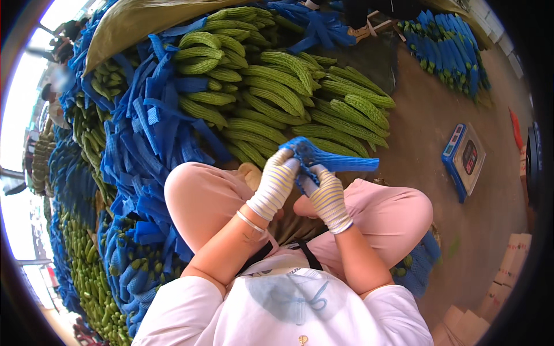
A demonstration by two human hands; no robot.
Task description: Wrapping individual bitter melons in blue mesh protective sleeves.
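Note:
A blue mesh sleeve [346, 164] is held in front of me above my crossed legs, its mouth bunched at my fingers and its tail sticking out to the right. My left hand [274, 181], in a striped white glove, is closed on the upper edge of the mouth. My right hand [326, 199], gloved likewise, grips the lower edge with bent fingers. No gourd shows inside the sleeve. Just beyond my hands lies a pile of long, ridged green bitter gourds [277, 86].
Blue mesh sleeves [156, 138] heap up on the left, with more gourds [86, 271] farther left. A blue-edged scale [464, 155] sits on the floor at right. Sleeved gourds [447, 52] lie far right, near another person's hand [362, 32]. Cardboard boxes [502, 271] stand lower right.

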